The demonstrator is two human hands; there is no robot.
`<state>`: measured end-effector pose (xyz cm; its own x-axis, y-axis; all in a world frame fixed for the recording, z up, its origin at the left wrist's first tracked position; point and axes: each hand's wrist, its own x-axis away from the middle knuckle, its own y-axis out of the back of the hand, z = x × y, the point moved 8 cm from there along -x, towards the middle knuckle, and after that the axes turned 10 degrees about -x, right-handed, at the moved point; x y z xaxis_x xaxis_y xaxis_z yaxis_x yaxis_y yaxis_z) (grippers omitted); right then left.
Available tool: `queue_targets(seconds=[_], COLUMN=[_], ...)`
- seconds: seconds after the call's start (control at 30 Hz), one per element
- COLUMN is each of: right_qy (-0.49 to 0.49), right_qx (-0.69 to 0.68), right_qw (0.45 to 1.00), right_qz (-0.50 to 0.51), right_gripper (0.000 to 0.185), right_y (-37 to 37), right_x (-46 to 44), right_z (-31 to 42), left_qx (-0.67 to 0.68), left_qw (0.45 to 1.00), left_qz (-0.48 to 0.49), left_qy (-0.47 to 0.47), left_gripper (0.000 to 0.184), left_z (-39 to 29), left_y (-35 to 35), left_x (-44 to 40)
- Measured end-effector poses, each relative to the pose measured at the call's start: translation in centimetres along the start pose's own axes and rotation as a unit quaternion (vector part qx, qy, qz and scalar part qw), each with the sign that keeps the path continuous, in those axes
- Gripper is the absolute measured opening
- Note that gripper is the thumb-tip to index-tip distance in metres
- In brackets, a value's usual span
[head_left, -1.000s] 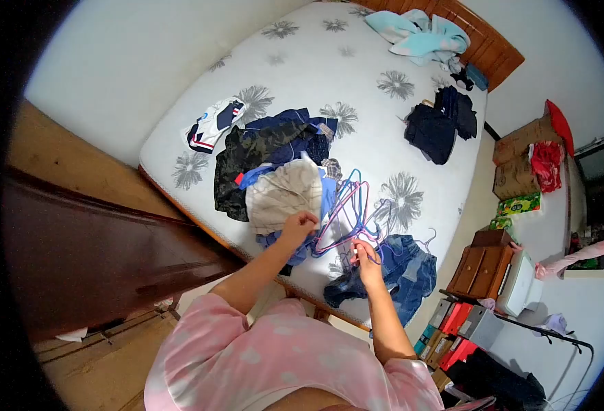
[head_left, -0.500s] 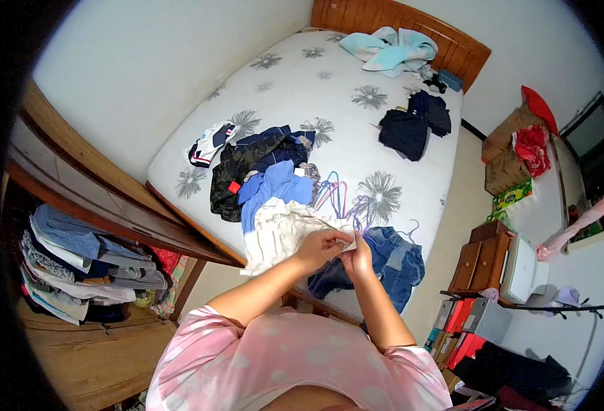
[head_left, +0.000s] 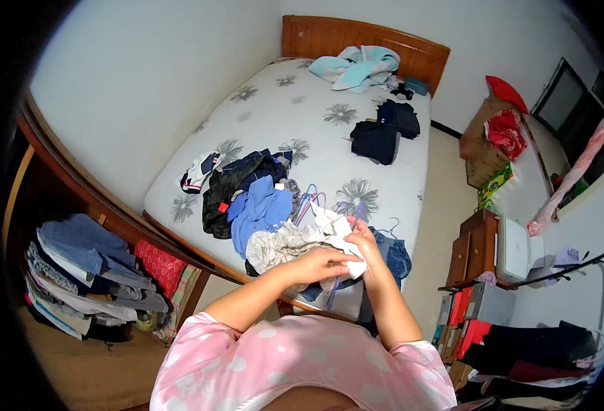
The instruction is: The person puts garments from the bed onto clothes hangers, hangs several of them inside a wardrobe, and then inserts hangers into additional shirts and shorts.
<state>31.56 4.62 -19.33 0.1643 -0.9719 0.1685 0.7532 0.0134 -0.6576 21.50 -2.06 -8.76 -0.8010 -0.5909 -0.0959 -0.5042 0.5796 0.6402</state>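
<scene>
Near the foot of the bed, a cream-white garment (head_left: 281,248) is bunched up, with its whiter end raised between my hands. My left hand (head_left: 322,266) is closed on the lower edge of that end, fingertips pointing right. On the other side, my right hand (head_left: 366,248) grips the same cloth with thumb and fingers. Purple parts of a hanger (head_left: 333,296) show above and below my right hand; whether it is held too is hard to tell. A blue shirt (head_left: 262,209) lies just beyond the garment. Blue jeans (head_left: 394,257) lie partly hidden behind my right hand.
Several hangers (head_left: 307,202) lie on the mattress (head_left: 302,171). A dark camouflage garment (head_left: 220,202), a white top (head_left: 198,175) and folded dark clothes (head_left: 377,140) are farther up. An open wardrobe (head_left: 76,356) with stacked clothes (head_left: 90,281) stands left; a wooden cabinet (head_left: 476,243) stands right.
My hands have moved slightly down and right, lifting and turning the garment's white end. The purple hanger now shows beside my right hand. The camera view has shifted.
</scene>
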Motion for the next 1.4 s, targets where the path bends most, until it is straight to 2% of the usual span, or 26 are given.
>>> queue_targets(seconds=[0.03, 0.1, 0.17, 0.2, 0.3, 0.33, 0.43, 0.47, 0.57, 0.7, 0.73, 0.83, 0.87, 0.97, 1.0, 1.03, 1.1, 1.17, 1.27, 1.4], right_qy=[0.005, 0.014, 0.048, 0.050, 0.061, 0.072, 0.087, 0.088, 0.109, 0.107, 0.102, 0.110, 0.116, 0.103, 0.105, 0.121, 0.153, 0.174, 0.200, 0.230], right_qx=[0.000, 0.001, 0.037, 0.036, 0.065, 0.090, 0.111, 0.121, 0.137, 0.142, 0.139, 0.147, 0.152, 0.139, 0.134, 0.138, 0.143, 0.199, 0.284, 0.329], right_qw=[1.000, 0.999, 0.998, 0.998, 0.996, 0.993, 0.989, 0.987, 0.981, 0.978, 0.979, 0.979, 0.979, 0.984, 0.985, 0.983, 0.974, 0.957, 0.919, 0.895], right_qz=[-0.014, -0.039, -0.021, -0.009, 0.017, 0.023, 0.054, 0.063, 0.088, 0.107, 0.106, 0.087, 0.077, 0.041, 0.011, -0.020, -0.081, -0.118, -0.184, -0.196], right_gripper=[0.047, 0.045, 0.039, 0.038, 0.036, 0.037, 0.033, 0.032, 0.027, 0.024, 0.024, 0.022, 0.021, 0.021, 0.021, 0.022, 0.023, 0.022, 0.016, 0.014], right_y=[0.4, 0.9, 0.6, 0.2, -1.1, -1.5, -2.3, -2.2, -1.6, -0.8, -0.5, 0.1, 0.1, 1.4, 2.5, 3.3, 4.8, 6.7, 7.9, 8.7], right_x=[0.7, 2.0, 3.4, 4.1, 6.4, 7.1, 8.9, 9.4, 10.6, 11.7, 11.9, 12.7, 13.0, 13.9, 14.1, 14.5, 15.3, 15.8, 16.4, 16.0], right_z=[0.8, 2.6, 4.5, 5.3, 7.0, 7.8, 9.2, 9.6, 10.5, 11.3, 11.2, 11.7, 12.1, 13.3, 13.5, 14.0, 14.8, 15.2, 15.7, 15.6], left_qx=[0.122, 0.230, 0.194, 0.112, -0.158, -0.191, -0.178, -0.173, -0.189, -0.130, -0.086, -0.067, -0.087, -0.093, -0.080, -0.075, -0.021, -0.008, 0.234, 0.501], left_qw=[0.992, 0.960, 0.950, 0.961, 0.955, 0.961, 0.978, 0.982, 0.981, 0.988, 0.992, 0.992, 0.991, 0.991, 0.991, 0.995, 0.995, 0.993, 0.966, 0.858], left_qz=[-0.005, -0.086, -0.203, -0.207, -0.242, -0.186, -0.098, -0.050, -0.009, 0.000, -0.002, 0.037, 0.042, 0.035, -0.013, -0.033, -0.027, -0.073, -0.030, 0.021], left_qy=[0.028, 0.134, 0.133, 0.147, 0.061, 0.069, 0.055, 0.052, -0.047, -0.081, -0.088, -0.104, -0.093, -0.086, -0.102, -0.059, 0.091, 0.090, 0.106, 0.115], left_gripper=[0.030, 0.024, 0.019, 0.021, 0.039, 0.059, 0.065, 0.063, 0.058, 0.054, 0.049, 0.038, 0.027, 0.018, 0.018, 0.019, 0.018, 0.014, 0.011, 0.014], left_z=[-0.1, 3.0, 6.3, 6.8, 5.3, 5.9, 8.5, 8.9, 7.8, 5.8, 5.3, 3.8, 3.5, 4.7, 6.3, 6.4, 6.9, 5.5, 5.1, 1.5], left_y=[0.5, 2.2, 4.7, 5.8, 6.6, 5.6, 2.1, 0.8, -2.7, -5.2, -5.6, -6.9, -7.1, -7.0, -6.7, -5.3, -2.1, 0.7, 1.6, 3.1], left_x=[0.1, -0.1, 0.0, -0.3, -1.7, -2.3, -4.2, -5.0, -6.4, -8.1, -8.6, -9.7, -9.7, -10.0, -10.3, -10.3, -9.6, -9.4, -10.0, -8.9])
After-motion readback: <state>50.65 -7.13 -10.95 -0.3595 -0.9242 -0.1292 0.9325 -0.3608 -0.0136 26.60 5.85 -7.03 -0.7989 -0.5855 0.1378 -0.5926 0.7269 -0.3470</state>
